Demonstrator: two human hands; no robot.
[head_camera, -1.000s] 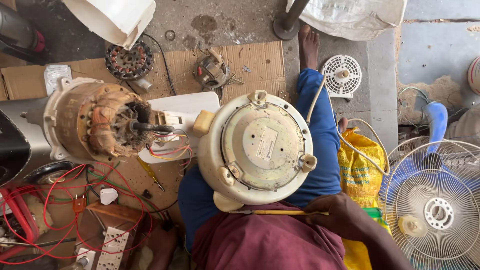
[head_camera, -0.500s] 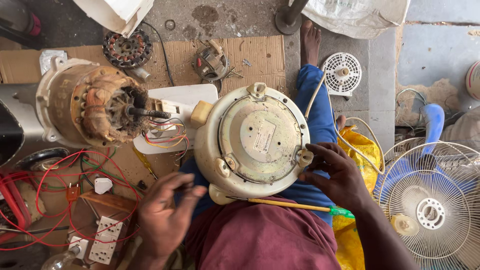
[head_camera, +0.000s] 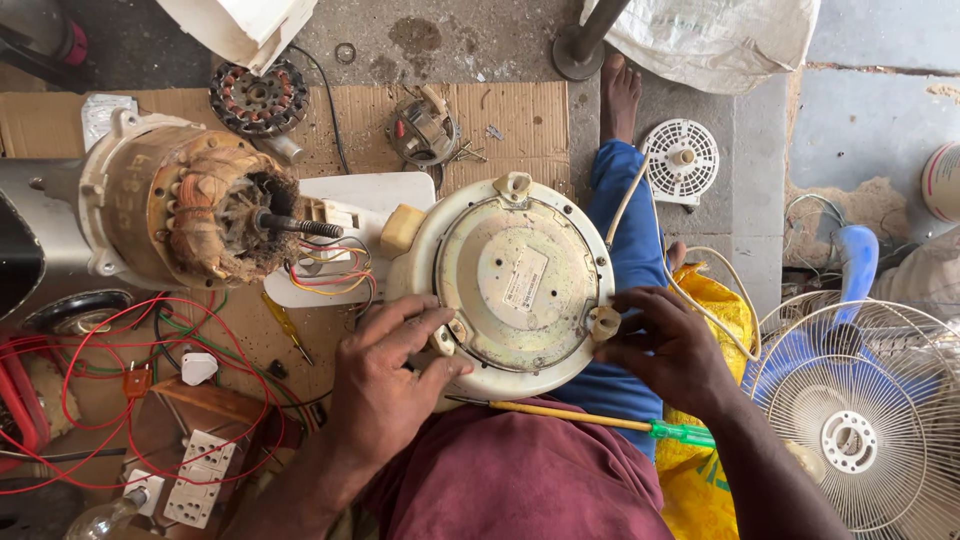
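Observation:
A round cream appliance base (head_camera: 515, 280) lies upside down on my lap, its metal bottom plate facing up. My left hand (head_camera: 385, 380) rests on its lower left rim, fingers touching a small foot there. My right hand (head_camera: 672, 350) grips the lower right rim at another foot. A yellow screwdriver with a green handle (head_camera: 590, 418) lies across my lap just below the base, under my right hand.
A large motor with copper windings (head_camera: 190, 215) sits to the left on cardboard, with red wires (head_camera: 120, 380) and a switch board (head_camera: 200, 478) below it. A stator (head_camera: 258, 98) lies behind. A white fan (head_camera: 865, 420) and yellow bag (head_camera: 712, 320) are on the right.
My left hand rose from beside my lap onto the base's lower left rim. My right hand came up from near the screwdriver to the lower right rim.

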